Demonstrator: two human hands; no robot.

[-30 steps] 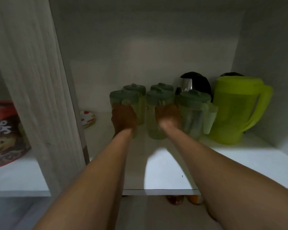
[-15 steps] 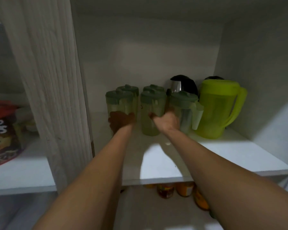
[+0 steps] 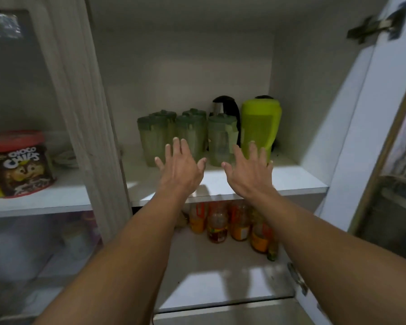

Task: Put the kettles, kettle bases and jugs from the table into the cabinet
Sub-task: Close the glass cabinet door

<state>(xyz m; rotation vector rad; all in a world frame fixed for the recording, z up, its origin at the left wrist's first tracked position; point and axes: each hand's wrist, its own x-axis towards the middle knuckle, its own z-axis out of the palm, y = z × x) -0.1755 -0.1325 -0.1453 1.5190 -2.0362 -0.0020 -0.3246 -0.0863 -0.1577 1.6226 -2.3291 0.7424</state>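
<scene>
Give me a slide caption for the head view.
Open left hand and right hand before dark green lidded jugs on the white cabinet shelf.

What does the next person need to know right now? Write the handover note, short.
Left hand: open, fingers spread, holding nothing, in front of the shelf.
Right hand: open and empty too.
On the shelf: five dark green jugs clustered upright, a black kettle behind them, a lime green jug to their right with another dark item partly hidden behind it.
Done: these pieces are stowed.
Left: the table is out of view, so check it for remaining kettles, bases or jugs. The cabinet door stands open.
</scene>
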